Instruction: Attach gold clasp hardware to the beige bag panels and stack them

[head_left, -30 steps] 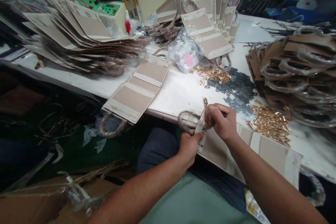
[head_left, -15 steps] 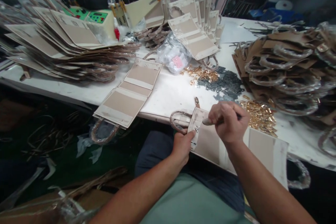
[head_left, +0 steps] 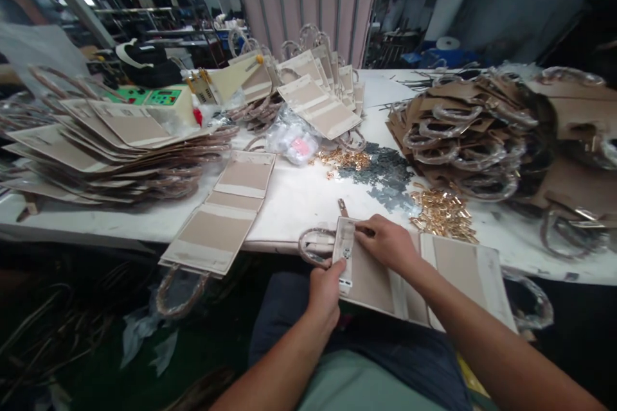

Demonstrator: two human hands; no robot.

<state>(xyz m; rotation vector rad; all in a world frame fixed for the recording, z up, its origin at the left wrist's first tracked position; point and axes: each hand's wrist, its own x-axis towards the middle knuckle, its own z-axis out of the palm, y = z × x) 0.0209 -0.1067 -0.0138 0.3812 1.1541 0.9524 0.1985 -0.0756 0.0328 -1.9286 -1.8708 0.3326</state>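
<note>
A flat beige bag panel (head_left: 453, 270) with plastic-wrapped handles lies across the front edge of the white table (head_left: 299, 199) and over my lap. My left hand (head_left: 326, 290) pinches the panel's near left edge, by a small metal fitting (head_left: 346, 252). My right hand (head_left: 388, 245) rests on the panel just right of that strip, fingers curled, its fingertips pressing at the strip's top; I cannot see anything held in it. A small metal clasp (head_left: 342, 207) lies on the table just beyond the panel.
Another flat panel (head_left: 222, 218) hangs over the table edge at left. Stacks of panels (head_left: 96, 148) fill the left, brown bags (head_left: 482, 135) the right. Gold fittings (head_left: 441, 215), grey pieces (head_left: 385, 173) and a plastic packet (head_left: 294, 141) lie mid-table.
My right hand has come down from above the panel onto its surface. The camera has tilted up, showing more of the room behind the table.
</note>
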